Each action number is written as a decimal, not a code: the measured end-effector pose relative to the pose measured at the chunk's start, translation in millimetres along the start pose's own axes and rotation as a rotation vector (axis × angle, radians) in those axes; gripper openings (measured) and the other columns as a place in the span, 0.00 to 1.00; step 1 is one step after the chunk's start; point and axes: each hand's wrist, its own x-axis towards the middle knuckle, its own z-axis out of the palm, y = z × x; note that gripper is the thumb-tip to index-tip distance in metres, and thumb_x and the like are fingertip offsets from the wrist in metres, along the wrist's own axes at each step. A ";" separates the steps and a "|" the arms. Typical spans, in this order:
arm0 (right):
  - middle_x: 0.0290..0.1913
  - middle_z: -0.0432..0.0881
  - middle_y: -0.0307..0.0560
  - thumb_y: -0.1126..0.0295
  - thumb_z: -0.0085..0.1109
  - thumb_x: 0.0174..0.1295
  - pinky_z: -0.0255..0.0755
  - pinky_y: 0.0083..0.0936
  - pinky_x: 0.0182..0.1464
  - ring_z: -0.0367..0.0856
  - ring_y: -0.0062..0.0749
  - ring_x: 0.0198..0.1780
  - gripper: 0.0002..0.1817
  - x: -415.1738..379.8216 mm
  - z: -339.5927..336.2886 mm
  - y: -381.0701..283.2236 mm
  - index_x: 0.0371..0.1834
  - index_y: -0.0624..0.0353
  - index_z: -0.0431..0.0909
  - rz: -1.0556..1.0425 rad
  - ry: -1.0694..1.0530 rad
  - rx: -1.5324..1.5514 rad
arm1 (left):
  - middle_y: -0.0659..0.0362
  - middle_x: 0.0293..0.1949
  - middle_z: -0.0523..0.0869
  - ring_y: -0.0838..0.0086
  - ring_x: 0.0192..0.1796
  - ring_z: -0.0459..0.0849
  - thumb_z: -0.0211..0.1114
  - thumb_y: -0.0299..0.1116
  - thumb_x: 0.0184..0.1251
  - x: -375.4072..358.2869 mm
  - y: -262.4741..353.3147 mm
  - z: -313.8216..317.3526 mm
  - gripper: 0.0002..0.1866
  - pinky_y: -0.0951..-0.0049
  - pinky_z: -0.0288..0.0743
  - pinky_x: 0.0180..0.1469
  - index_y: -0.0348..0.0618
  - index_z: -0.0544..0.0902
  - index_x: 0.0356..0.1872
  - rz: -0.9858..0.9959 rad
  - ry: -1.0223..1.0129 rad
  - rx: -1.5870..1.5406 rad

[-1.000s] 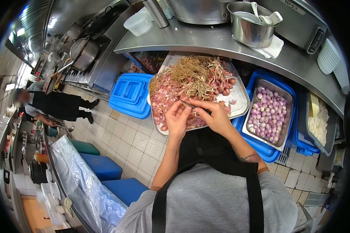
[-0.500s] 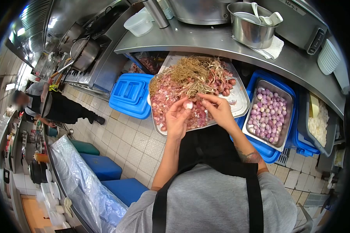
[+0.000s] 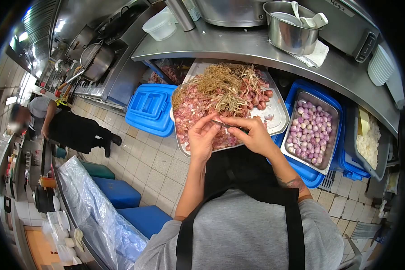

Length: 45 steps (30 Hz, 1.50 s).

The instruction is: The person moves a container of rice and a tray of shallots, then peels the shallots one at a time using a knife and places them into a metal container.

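Note:
My right hand (image 3: 256, 136) is closed round a small dark-handled knife (image 3: 233, 127), its blade pointing toward my left hand. The fingers of my left hand (image 3: 203, 136) are pinched at the blade's tip; what they hold is mostly hidden. Both hands are over the front of a white tray (image 3: 280, 118). On it lie reddish shallot skins (image 3: 194, 105), a heap of dry roots and stalks (image 3: 227, 87) and unpeeled shallots (image 3: 262, 100) at the right. Peeled purple shallots (image 3: 308, 135) fill a metal pan to the right.
A steel counter (image 3: 229, 47) with a metal pot (image 3: 292, 38) runs behind the tray. A blue lid (image 3: 150, 110) is left of the tray. Farther right, a grey bin (image 3: 363, 148) holds pale pieces. Another person (image 3: 72, 121) stands at the far left.
The knife now shows between my hands, and the whitish shallot seen in my left fingers is no longer visible. The other person's body and arm have shifted.

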 end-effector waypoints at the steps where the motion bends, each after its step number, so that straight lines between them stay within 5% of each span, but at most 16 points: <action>1: 0.47 0.84 0.51 0.76 0.58 0.58 0.73 0.23 0.51 0.83 0.30 0.48 0.15 -0.1 0.2 0.3 0.50 0.62 0.80 0.001 0.003 -0.013 | 0.55 0.45 0.83 0.76 0.45 0.82 0.62 0.16 0.59 -0.4 0.7 0.1 0.19 0.79 0.78 0.48 0.31 0.76 0.53 -0.005 0.002 0.001; 9: 0.38 0.85 0.46 0.74 0.55 0.63 0.73 0.19 0.42 0.80 0.21 0.36 0.14 3.1 4.9 18.0 0.51 0.62 0.79 0.081 0.047 0.132 | 0.55 0.44 0.83 0.76 0.44 0.82 0.63 0.17 0.59 1.2 -7.1 -8.9 0.19 0.77 0.79 0.48 0.30 0.76 0.53 -0.017 0.021 0.020; 12: 0.33 0.84 0.40 0.73 0.54 0.64 0.71 0.18 0.35 0.75 0.17 0.30 0.14 3.3 4.4 19.9 0.52 0.62 0.79 0.387 0.003 0.319 | 0.54 0.45 0.82 0.75 0.45 0.82 0.63 0.16 0.59 3.6 -3.9 -6.8 0.19 0.76 0.79 0.49 0.30 0.76 0.54 -0.053 -0.002 0.007; 18: 0.33 0.82 0.36 0.71 0.54 0.65 0.67 0.14 0.32 0.71 0.13 0.29 0.16 9.6 0.9 58.4 0.56 0.60 0.77 0.263 0.216 -0.039 | 0.51 0.48 0.81 0.70 0.47 0.82 0.62 0.18 0.61 1.8 0.7 3.3 0.23 0.72 0.80 0.51 0.30 0.71 0.58 -0.071 -0.048 -0.187; 23: 0.46 0.83 0.55 0.72 0.54 0.62 0.72 0.25 0.50 0.83 0.33 0.47 0.18 3.2 7.8 24.3 0.56 0.62 0.75 0.060 0.129 -0.043 | 0.52 0.47 0.81 0.70 0.48 0.82 0.61 0.18 0.61 4.9 -10.5 -9.1 0.22 0.71 0.80 0.51 0.31 0.71 0.58 -0.097 0.022 -0.181; 30: 0.52 0.81 0.53 0.75 0.55 0.61 0.72 0.25 0.51 0.82 0.28 0.46 0.19 2.0 16.8 20.5 0.57 0.62 0.75 -0.075 0.082 -0.100 | 0.54 0.46 0.81 0.73 0.46 0.82 0.61 0.15 0.60 3.4 -16.4 -7.8 0.19 0.74 0.78 0.50 0.30 0.74 0.54 -0.024 0.009 -0.153; 33: 0.39 0.85 0.52 0.74 0.54 0.63 0.74 0.20 0.41 0.83 0.28 0.38 0.16 3.6 15.8 17.8 0.54 0.62 0.78 -0.027 0.141 -0.089 | 0.54 0.45 0.81 0.73 0.46 0.82 0.61 0.15 0.60 0.1 -16.7 -9.2 0.19 0.74 0.79 0.50 0.30 0.74 0.54 -0.023 -0.011 -0.139; 36: 0.29 0.82 0.40 0.72 0.53 0.65 0.68 0.13 0.29 0.75 0.15 0.27 0.15 5.4 8.9 29.9 0.54 0.60 0.78 0.301 0.028 0.249 | 0.54 0.44 0.82 0.73 0.45 0.82 0.60 0.16 0.61 -2.6 -12.7 -4.2 0.19 0.73 0.79 0.50 0.31 0.74 0.54 -0.078 0.017 -0.182; 37: 0.24 0.76 0.30 0.71 0.52 0.67 0.59 0.10 0.22 0.65 0.09 0.23 0.14 5.5 10.0 32.6 0.53 0.59 0.79 0.296 0.062 0.324 | 0.55 0.44 0.82 0.73 0.45 0.82 0.60 0.17 0.61 -1.7 -13.0 -4.9 0.19 0.74 0.79 0.49 0.31 0.74 0.54 -0.093 0.022 -0.206; 45: 0.31 0.80 0.36 0.73 0.54 0.64 0.66 0.13 0.31 0.69 0.12 0.28 0.18 -1.3 15.9 20.7 0.58 0.58 0.75 0.175 0.099 0.234 | 0.55 0.43 0.82 0.74 0.43 0.82 0.60 0.18 0.63 1.3 -11.5 -4.4 0.18 0.74 0.81 0.47 0.31 0.73 0.54 -0.075 0.048 -0.249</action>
